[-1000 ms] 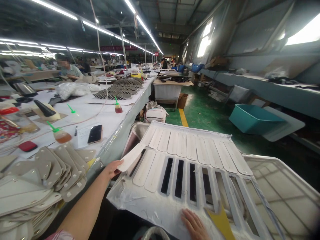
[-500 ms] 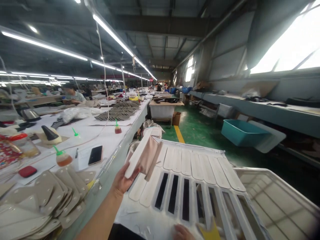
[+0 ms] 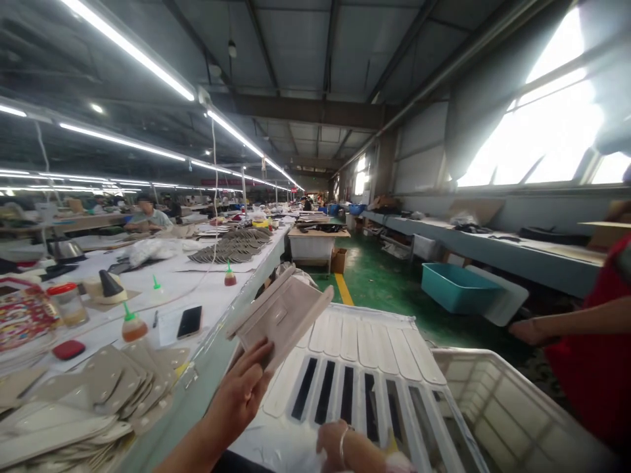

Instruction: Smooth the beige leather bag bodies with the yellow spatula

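One panel [image 3: 290, 302], left hand [image 3: 241, 387] at edge

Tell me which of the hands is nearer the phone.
Left. The left hand, holding the beige piece, is just right of and below the phone in view; the right hand is farther right and lower.

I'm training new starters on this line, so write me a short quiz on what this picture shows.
1. What does the worker's left hand hold, and is it level or tilted?
2. True or false: the open side of the teal tub faces up.
3. The whitish bangle is at the wrist of: A. the left hand; B. the right hand; C. neither hand.

Key:
1. A pinkish-beige panel, tilted, hiding part of the slotted white board.
2. True.
3. B.
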A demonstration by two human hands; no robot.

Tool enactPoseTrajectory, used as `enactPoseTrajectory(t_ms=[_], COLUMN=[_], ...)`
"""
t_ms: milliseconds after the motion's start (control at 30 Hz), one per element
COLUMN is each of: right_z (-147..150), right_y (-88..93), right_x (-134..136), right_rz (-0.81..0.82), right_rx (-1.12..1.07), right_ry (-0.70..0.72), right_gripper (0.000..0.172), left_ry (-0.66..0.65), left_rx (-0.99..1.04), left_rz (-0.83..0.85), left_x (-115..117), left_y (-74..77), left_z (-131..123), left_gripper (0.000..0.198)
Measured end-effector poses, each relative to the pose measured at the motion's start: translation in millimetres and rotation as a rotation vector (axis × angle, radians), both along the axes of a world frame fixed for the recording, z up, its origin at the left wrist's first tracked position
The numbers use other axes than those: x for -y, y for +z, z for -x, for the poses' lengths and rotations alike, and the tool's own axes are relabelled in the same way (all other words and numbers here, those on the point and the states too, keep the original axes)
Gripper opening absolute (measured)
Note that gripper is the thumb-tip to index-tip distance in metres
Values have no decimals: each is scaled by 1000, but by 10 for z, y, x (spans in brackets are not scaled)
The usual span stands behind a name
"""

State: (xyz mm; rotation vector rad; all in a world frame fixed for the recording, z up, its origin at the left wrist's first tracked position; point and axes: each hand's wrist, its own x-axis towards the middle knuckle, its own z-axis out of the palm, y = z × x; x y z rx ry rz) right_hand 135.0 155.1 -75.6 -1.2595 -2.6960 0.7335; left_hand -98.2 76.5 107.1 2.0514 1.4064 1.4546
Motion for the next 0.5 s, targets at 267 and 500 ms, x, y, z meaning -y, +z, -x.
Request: enactPoseTrajectory(t_ms=[267,500], right_z=[53,82], right_y=[1680,2007], right_x=[366,929], right_rz=[809,471], right_rx=[-1217,-1369], right_ry=[26,-349], right_gripper=[74,35], left_ry=[-120,-278], left_rx=[-12,-488], left_rz=[-92,-120], left_x=[443,1024], left_y=[25,93], left_z=[-444,-755], left_gripper=[9,68])
